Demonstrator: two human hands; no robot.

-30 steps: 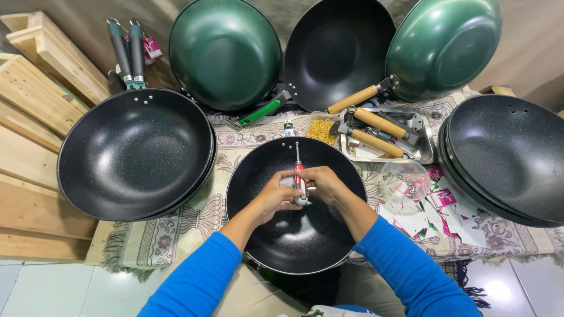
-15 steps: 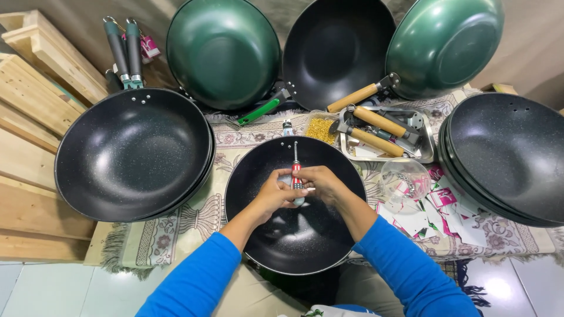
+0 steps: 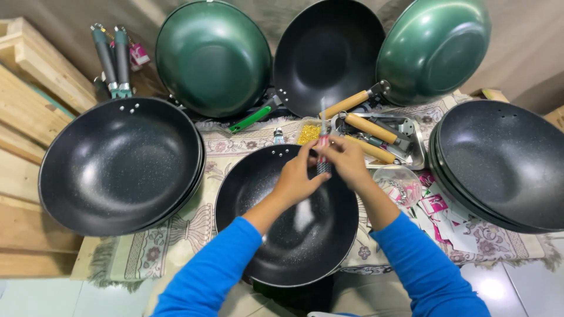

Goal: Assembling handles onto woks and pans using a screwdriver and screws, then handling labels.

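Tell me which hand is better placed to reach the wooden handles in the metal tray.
Right, probably. The right hand sits beside the metal tray holding the wooden handles. The left hand is farther away, over the black pan. Both hands pinch the screwdriver.

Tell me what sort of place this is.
Probably a small cookware assembly workspace: many handleless black woks and green woks, loose wooden handles in a metal tray, a screwdriver in both hands.

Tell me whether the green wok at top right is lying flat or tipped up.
Tipped up: the green wok stands on edge, its outside facing the camera.
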